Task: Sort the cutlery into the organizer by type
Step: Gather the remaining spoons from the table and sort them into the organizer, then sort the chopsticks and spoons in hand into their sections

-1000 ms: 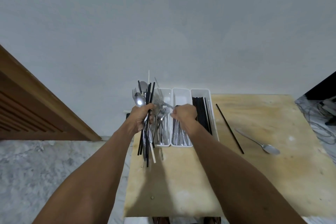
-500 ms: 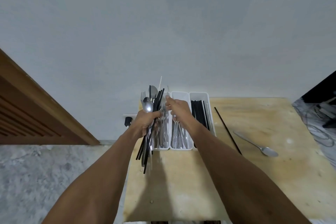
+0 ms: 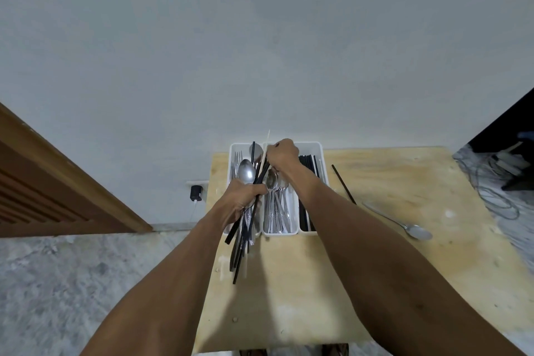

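My left hand [image 3: 245,194] grips a mixed bundle of cutlery [image 3: 245,211]: spoons, a fork, black chopsticks and one pale chopstick [image 3: 265,150]. It hovers over the left compartment of the white organizer [image 3: 318,145]. My right hand [image 3: 282,154] is closed at the top of the bundle, pinching the pale chopstick near its upper end. The middle compartment holds spoons [image 3: 278,205], the right one black chopsticks [image 3: 308,163]. A loose black chopstick [image 3: 343,183] and a loose spoon [image 3: 416,230] lie on the table to the right.
The wooden table [image 3: 404,283] stands against a grey wall. A wooden door panel [image 3: 52,182] is at the left, a black plug [image 3: 196,192] sits in a wall socket, and cables [image 3: 491,193] lie on the floor at the right.
My right hand rose from the middle compartment to the top of the bundle and closed on the pale chopstick. The bundle shifted right, over the organizer.
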`<state>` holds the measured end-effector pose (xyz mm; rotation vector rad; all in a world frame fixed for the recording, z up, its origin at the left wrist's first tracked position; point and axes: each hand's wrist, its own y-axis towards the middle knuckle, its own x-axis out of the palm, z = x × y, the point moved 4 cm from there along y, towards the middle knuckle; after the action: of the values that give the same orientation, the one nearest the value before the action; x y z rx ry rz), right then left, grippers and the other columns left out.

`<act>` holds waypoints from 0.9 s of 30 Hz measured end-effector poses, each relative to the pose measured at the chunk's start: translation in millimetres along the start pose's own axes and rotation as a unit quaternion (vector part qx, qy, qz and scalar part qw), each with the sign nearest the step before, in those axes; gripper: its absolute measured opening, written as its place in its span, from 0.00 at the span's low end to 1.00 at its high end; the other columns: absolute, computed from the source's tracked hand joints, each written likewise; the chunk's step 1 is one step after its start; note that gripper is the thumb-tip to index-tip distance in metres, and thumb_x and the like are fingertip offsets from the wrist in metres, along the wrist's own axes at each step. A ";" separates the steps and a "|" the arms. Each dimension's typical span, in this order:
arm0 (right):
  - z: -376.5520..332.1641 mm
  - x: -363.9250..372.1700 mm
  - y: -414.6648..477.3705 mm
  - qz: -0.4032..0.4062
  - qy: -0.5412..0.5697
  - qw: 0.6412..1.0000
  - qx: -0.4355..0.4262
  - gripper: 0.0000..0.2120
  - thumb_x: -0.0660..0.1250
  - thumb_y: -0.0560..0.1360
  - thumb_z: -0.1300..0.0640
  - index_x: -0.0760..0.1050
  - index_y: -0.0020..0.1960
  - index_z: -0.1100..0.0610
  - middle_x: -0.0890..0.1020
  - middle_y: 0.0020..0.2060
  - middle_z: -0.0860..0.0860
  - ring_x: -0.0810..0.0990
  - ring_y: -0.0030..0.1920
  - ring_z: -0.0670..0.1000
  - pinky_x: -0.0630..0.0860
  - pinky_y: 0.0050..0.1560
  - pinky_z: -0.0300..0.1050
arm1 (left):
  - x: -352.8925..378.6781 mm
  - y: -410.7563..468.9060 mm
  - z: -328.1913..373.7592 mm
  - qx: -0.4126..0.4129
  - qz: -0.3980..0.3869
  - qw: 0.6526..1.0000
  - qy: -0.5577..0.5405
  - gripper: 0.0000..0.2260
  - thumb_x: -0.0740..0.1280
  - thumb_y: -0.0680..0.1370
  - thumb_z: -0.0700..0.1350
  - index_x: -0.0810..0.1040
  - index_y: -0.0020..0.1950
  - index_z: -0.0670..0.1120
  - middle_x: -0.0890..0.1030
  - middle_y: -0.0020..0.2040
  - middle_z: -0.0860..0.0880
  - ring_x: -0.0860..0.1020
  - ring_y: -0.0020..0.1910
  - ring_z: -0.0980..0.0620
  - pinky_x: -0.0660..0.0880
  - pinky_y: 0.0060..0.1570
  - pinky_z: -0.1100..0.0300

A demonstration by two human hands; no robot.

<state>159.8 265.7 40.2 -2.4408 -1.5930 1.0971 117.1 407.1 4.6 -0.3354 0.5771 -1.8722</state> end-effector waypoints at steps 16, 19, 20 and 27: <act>1.7 -90.2 38.1 0.084 0.276 0.957 0.040 0.12 0.57 0.83 0.52 0.70 0.51 0.61 0.75 0.41 0.53 0.71 0.31 0.48 0.66 0.26 0.40 | 15.2 7.5 17.6 -0.010 -0.029 0.999 0.042 0.05 0.70 0.72 0.36 0.76 0.38 0.39 0.75 0.25 0.46 0.71 0.21 0.51 0.71 0.23 0.61; 7.6 -139.6 61.3 0.203 0.204 0.958 0.002 0.15 0.55 0.82 0.49 0.71 0.50 0.60 0.75 0.48 0.56 0.76 0.43 0.56 0.75 0.38 0.48 | 6.1 9.0 10.1 -0.021 -0.018 0.999 0.031 0.06 0.70 0.70 0.36 0.74 0.35 0.40 0.73 0.27 0.45 0.70 0.22 0.49 0.70 0.25 0.59; 12.2 -147.6 64.4 0.216 0.169 0.962 -0.007 0.16 0.55 0.82 0.49 0.73 0.51 0.61 0.76 0.49 0.58 0.77 0.46 0.57 0.77 0.45 0.52 | 3.9 9.3 8.0 -0.026 -0.015 0.999 0.018 0.07 0.69 0.70 0.36 0.73 0.35 0.41 0.73 0.27 0.45 0.70 0.22 0.50 0.69 0.25 0.60; 76.3 -78.9 41.6 0.018 -0.154 0.988 0.010 0.18 0.55 0.83 0.54 0.75 0.61 0.67 0.81 0.47 0.59 0.82 0.42 0.58 0.76 0.50 0.47 | 9.3 16.4 2.5 -0.060 -0.093 0.989 -0.095 0.05 0.64 0.73 0.34 0.72 0.42 0.43 0.69 0.27 0.50 0.65 0.21 0.54 0.64 0.23 0.64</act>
<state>131.6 156.0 9.4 -2.3882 -1.6060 1.5511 127.9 393.1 -2.5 -0.6576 0.5441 -1.9605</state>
